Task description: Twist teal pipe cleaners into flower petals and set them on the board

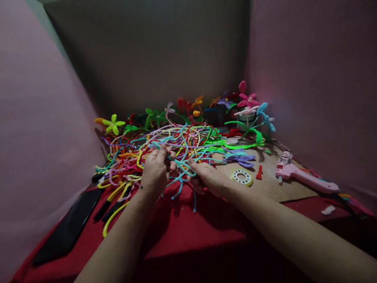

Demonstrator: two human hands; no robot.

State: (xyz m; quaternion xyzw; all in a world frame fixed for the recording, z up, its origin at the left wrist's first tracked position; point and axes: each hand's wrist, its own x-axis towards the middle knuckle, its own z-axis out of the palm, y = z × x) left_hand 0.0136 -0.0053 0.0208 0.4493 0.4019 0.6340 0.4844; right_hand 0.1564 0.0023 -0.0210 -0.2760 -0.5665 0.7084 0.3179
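Light blue pipe cleaners [183, 165], bent into loops, stretch between my two hands. My left hand [158, 165] is closed around one end, thumb on top. At the other end, my right hand [206, 176] pinches the looped part between thumb and fingers; its lower fingers are partly in shadow. Just behind and under both hands spreads a tangled heap of pipe cleaners [165, 137] in many colours. A few light blue pieces [176, 192] hang over the red cloth below my hands.
Pipe-cleaner flowers [113, 125] line the back, some beside a jar [243, 122]. On the right, a cardboard sheet [273, 188] bears a tape roll [242, 177], a small red piece [259, 173] and a pink glue gun [306, 177]. A black flat object [69, 226] and yellow-handled tools [113, 198] lie left.
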